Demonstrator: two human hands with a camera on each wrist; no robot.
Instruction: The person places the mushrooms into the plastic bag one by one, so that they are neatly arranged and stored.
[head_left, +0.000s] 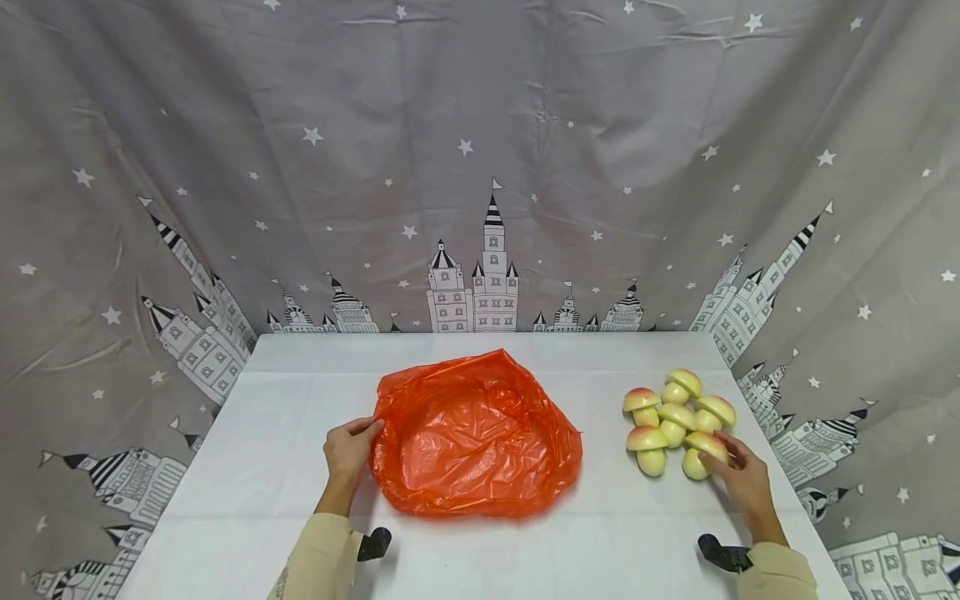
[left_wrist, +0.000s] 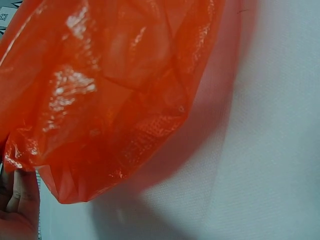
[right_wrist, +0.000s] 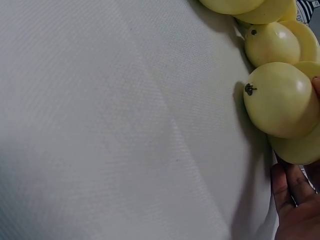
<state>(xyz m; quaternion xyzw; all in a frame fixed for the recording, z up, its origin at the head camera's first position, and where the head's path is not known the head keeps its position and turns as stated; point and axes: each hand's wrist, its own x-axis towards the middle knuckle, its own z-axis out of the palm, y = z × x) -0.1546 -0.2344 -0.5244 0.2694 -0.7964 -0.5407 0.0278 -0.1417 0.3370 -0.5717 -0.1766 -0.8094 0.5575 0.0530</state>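
A red plastic bag [head_left: 480, 442] lies spread with its mouth wide and facing up, mid-table. My left hand [head_left: 348, 450] pinches the bag's left rim between thumb and fingers; in the left wrist view the film of the bag [left_wrist: 115, 95] hides the fingertips. On the right sits a cluster of several yellow toy mushrooms [head_left: 675, 417], some with reddish caps. My right hand [head_left: 746, 479] grips the nearest right-hand mushroom [head_left: 696, 465] by its cap. In the right wrist view this mushroom [right_wrist: 280, 100] shows a dark mark on its rounded stem end, and fingers [right_wrist: 282, 190] curl beneath the cap.
A white cloth covers the table [head_left: 300, 383]. Behind and beside it hangs a grey curtain [head_left: 480, 125] printed with castles and stars. A black camera mount [head_left: 375, 544] juts from the left wrist, another mount [head_left: 722, 552] from the right.
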